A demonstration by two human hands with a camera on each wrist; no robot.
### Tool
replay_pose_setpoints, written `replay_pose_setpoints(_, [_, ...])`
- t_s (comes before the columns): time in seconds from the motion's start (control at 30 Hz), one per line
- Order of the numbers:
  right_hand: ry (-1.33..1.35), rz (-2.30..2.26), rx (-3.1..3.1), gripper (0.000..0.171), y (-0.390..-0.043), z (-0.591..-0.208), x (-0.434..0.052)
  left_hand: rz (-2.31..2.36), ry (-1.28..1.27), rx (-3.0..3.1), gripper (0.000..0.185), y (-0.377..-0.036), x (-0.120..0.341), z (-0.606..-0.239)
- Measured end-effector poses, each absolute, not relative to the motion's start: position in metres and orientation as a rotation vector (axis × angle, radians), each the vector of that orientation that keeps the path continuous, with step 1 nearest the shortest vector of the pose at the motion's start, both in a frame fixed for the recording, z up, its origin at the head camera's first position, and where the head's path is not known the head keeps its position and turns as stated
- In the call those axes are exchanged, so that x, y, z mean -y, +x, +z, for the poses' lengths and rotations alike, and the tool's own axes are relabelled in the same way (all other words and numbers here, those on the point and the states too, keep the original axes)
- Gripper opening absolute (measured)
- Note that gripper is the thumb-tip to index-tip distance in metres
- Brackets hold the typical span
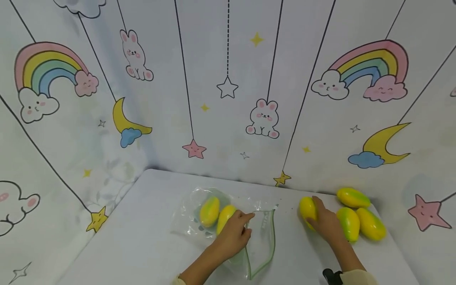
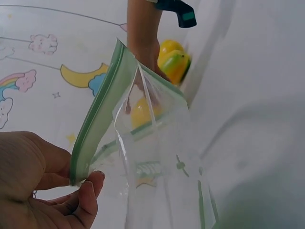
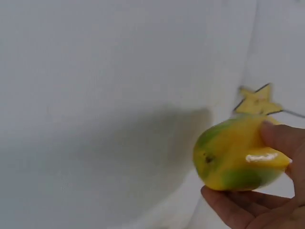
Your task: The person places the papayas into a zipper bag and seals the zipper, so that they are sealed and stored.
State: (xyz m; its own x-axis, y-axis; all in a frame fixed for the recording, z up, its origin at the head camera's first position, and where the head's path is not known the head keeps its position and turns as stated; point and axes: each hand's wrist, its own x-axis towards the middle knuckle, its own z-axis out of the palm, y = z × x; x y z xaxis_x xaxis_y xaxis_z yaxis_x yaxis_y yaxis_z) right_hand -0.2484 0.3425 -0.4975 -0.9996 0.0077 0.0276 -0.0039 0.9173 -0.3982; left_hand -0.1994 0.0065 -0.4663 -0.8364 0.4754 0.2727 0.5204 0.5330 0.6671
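Note:
A clear zip bag (image 1: 261, 237) with a green-edged mouth lies on the white table, its opening spread toward the right. Two yellow-green mangoes (image 1: 209, 211) are inside it. My left hand (image 1: 233, 233) pinches the bag's green rim (image 2: 97, 114) between thumb and fingers, as the left wrist view shows. To the right, my right hand (image 1: 325, 219) grips another mango (image 3: 240, 155), thumb on top and fingers beneath. In the head view that mango sits left of the loose ones, partly hidden by the hand.
Three more mangoes (image 1: 352, 198) lie clustered at the table's right end, beside my right forearm. The white table (image 1: 142, 237) meets a wall (image 1: 213, 47) printed with rainbows, rabbits, moons and stars. A dark band (image 1: 332, 276) is on the right wrist.

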Motion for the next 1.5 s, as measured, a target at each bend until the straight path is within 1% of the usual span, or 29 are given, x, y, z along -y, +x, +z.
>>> replay_pose_setpoints(0.13, [0.025,0.820,2.911,0.076,-0.240,-0.483,-0.323,-1.208,-0.851,2.712,0.042,-0.208,-0.005,-0.465])
replay_pose_setpoints(0.33, [-0.114,1.454,2.730,0.079,-0.234,-0.447,-0.295,-1.310,-0.819,2.682,0.043,-0.213,-0.007,-0.461])
replay_pose_setpoints(0.43, [-0.131,1.683,2.636,0.078,-0.227,-0.435,-0.285,-1.337,-0.811,2.660,0.042,-0.214,-0.008,-0.461])
replay_pose_setpoints(0.63, [-0.084,1.886,2.558,0.077,-0.215,-0.420,-0.265,-1.331,-0.759,2.630,0.040,-0.217,-0.010,-0.461])
replay_pose_setpoints(0.93, [-0.013,2.022,2.531,0.074,-0.208,-0.431,-0.240,-1.333,-0.686,2.618,0.040,-0.219,-0.013,-0.459])
replay_pose_setpoints(1.33, [-0.098,2.126,2.541,0.068,-0.202,-0.460,-0.206,-1.369,-0.644,2.620,0.040,-0.214,-0.016,-0.459])
replay_pose_setpoints(1.5, [-0.084,2.131,2.617,0.070,-0.203,-0.472,-0.197,-1.368,-0.660,2.606,0.039,-0.213,-0.018,-0.460])
